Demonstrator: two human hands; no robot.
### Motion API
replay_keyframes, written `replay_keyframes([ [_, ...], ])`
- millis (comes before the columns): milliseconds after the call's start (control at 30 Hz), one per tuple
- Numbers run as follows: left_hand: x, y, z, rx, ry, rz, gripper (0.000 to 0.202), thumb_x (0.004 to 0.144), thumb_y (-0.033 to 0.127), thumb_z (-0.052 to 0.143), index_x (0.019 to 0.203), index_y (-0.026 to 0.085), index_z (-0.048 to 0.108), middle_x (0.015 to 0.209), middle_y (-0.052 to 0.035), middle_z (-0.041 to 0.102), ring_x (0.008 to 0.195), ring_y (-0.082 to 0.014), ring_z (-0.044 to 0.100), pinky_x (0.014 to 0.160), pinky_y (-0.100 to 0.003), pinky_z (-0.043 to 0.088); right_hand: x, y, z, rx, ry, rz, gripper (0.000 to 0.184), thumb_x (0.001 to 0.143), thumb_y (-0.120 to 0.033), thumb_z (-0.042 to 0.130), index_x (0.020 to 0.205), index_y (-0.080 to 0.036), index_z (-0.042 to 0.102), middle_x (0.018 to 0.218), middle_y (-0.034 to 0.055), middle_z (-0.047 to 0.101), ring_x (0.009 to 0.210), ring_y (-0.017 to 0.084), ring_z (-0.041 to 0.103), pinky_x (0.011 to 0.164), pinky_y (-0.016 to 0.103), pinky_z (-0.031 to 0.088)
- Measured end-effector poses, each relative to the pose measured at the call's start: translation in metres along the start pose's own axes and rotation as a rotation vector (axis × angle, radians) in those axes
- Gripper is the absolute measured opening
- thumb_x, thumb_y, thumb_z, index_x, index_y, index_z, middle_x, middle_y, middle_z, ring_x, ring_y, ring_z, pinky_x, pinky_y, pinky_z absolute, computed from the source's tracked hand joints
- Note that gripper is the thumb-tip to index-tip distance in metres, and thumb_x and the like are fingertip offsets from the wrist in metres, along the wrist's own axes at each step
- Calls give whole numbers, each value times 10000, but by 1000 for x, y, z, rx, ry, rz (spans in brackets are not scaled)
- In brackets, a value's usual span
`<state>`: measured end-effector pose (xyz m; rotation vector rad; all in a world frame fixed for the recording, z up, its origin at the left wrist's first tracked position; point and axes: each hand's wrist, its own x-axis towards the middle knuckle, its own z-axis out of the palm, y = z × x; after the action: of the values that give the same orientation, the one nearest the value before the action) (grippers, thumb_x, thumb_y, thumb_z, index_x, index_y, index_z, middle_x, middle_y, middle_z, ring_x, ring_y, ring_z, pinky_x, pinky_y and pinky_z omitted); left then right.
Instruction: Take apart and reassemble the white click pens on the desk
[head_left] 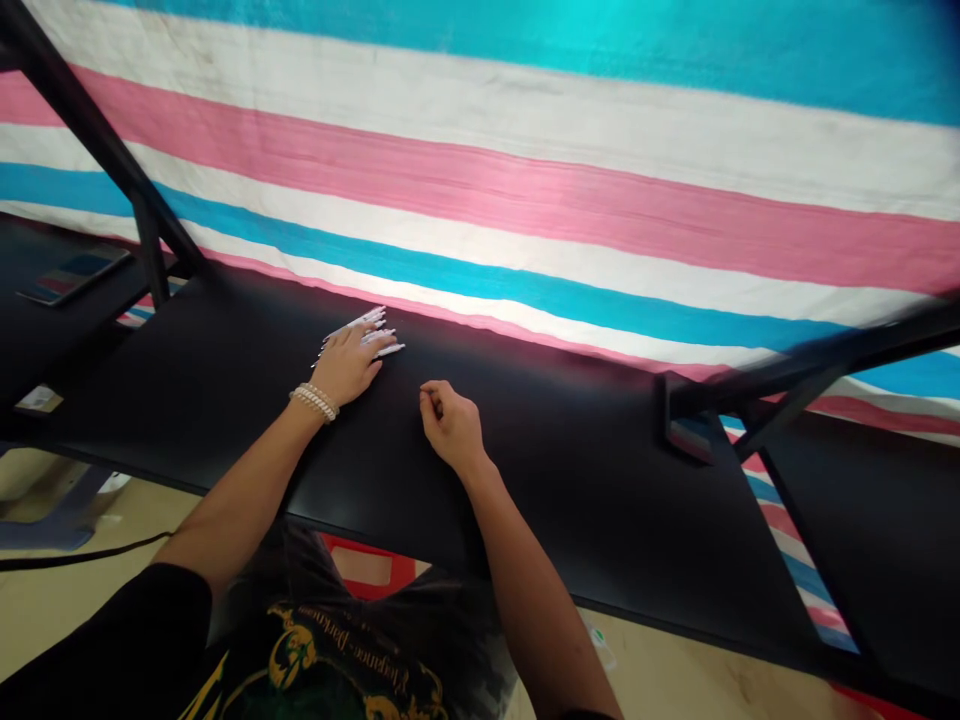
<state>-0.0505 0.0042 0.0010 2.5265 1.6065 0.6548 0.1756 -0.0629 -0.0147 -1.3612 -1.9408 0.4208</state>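
Note:
My left hand (349, 364) lies palm down with its fingers spread over a loose bunch of slim white pens (388, 350) on the black table (540, 450). The pens' ends stick out past the fingertips and on the left side of the hand; the palm hides their middles. A beaded bracelet (315, 400) circles that wrist. Just to the right, my right hand (451, 424) is closed, thumb against the curled fingers, close above or on the tabletop. Nothing shows in its grip, and it is apart from the pens.
A striped pink, white and blue sheet (480, 200) hangs behind the table. Black frame bars (105, 130) slant down at both sides. A dark phone-like slab (686, 430) rests by the right bar, another flat device (75, 277) at far left. A red stool (367, 565) shows below.

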Motion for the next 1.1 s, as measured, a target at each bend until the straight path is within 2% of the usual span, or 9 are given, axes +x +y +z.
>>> replay_keyframes([
  [67, 1, -8, -1, 68, 49, -118, 645, 900, 368, 574, 1510, 223, 424, 1533, -163, 413, 1378, -372, 396, 1107, -504, 321, 0, 0, 1, -2, 2, 2, 173, 971, -291, 497, 1036, -209, 636, 741, 19, 679, 589, 148, 601, 609, 264, 418],
  [167, 1, -18, 2, 131, 13, -263, 781, 889, 508, 555, 1544, 137, 345, 1487, -222, 445, 1335, -407, 419, 1066, -509, 344, 0, 0, 2, -11, -8, 4, 168, 967, -288, 503, 1031, -212, 638, 750, 22, 684, 599, 153, 611, 618, 269, 420],
  [333, -4, -8, 10, 215, -16, -271, 823, 877, 572, 530, 1495, 50, 377, 1328, -273, 517, 1197, -427, 489, 995, -495, 375, 0, -1, 4, -17, -42, 16, 169, 962, -278, 507, 1061, -213, 627, 779, 25, 689, 620, 160, 620, 627, 275, 424],
  [433, -17, 17, 16, 209, -5, -280, 828, 858, 585, 556, 1450, 25, 410, 1277, -280, 526, 1148, -426, 507, 968, -495, 393, 1, -1, 4, -13, -58, 54, 197, 936, -265, 539, 1112, -208, 607, 797, 21, 684, 652, 166, 620, 639, 275, 427],
  [533, -39, 55, 21, 196, 4, -353, 799, 862, 574, 556, 1428, 25, 429, 1247, -270, 528, 1110, -418, 519, 931, -493, 422, 1, -2, 2, 14, -82, 61, 202, 918, -268, 572, 1108, -205, 603, 806, 13, 674, 679, 167, 607, 652, 274, 427],
  [700, -80, 116, 23, 161, 14, -443, 797, 869, 565, 550, 1425, 8, 425, 1207, -267, 520, 1057, -407, 526, 873, -497, 460, 0, -2, -7, 42, -166, -67, 141, 935, -241, 549, 1042, -215, 637, 784, 8, 635, 704, 162, 564, 699, 276, 424],
  [800, -94, 132, 19, 133, 8, -448, 806, 871, 581, 549, 1439, 26, 413, 1197, -250, 518, 1061, -400, 532, 877, -499, 470, -1, -1, -11, 37, -212, -127, 123, 920, -226, 563, 996, -212, 658, 758, 5, 593, 715, 164, 545, 683, 270, 411],
  [933, -104, 122, 10, 30, -14, -409, 866, 848, 653, 568, 1445, 48, 403, 1219, -239, 495, 1120, -395, 527, 934, -507, 468, -1, -1, -11, 53, -223, -147, 129, 922, -221, 566, 999, -211, 670, 763, -1, 576, 702, 152, 530, 664, 262, 402],
  [1100, -117, 84, -9, -206, -92, -187, 992, 752, 683, 689, 1509, 160, 320, 1373, -205, 424, 1315, -389, 439, 1085, -551, 399, 0, 0, -10, 84, -229, -131, 128, 929, -232, 573, 1006, -209, 673, 775, 4, 605, 688, 150, 539, 660, 267, 412],
])
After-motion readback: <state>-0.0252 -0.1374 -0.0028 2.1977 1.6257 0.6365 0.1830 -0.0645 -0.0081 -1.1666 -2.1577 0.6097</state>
